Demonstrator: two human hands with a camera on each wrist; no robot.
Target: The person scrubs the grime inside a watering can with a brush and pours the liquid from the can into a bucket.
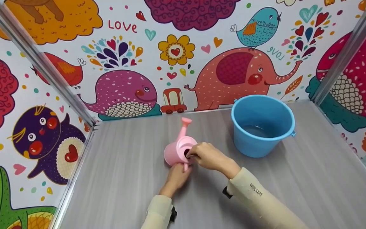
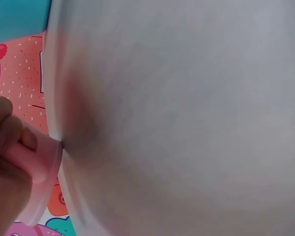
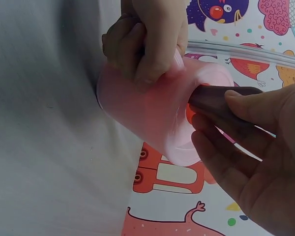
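A pink toy watering can [image 1: 174, 153] stands on the table, its spout pointing to the back wall. My left hand [image 1: 177, 176] grips the can's handle; in the left wrist view its curled fingers [image 2: 7, 125] wrap round the pink handle. My right hand [image 1: 209, 156] is over the can's opening. In the right wrist view, its thumb and fingers pinch a dark, smooth, elongated thing [image 3: 219, 102] whose far end reaches into the opening. Something orange-red [image 3: 190, 114] shows inside the can beside that end; what kind of thing the dark piece is, I cannot tell.
A blue bucket [image 1: 260, 149] stands upright to the right of the can, a little water-like sheen on its bottom. Printed wall panels [image 1: 132, 92] with metal corner posts [image 1: 342, 57] close off the back and sides of the grey wood-grain table [image 1: 122, 165].
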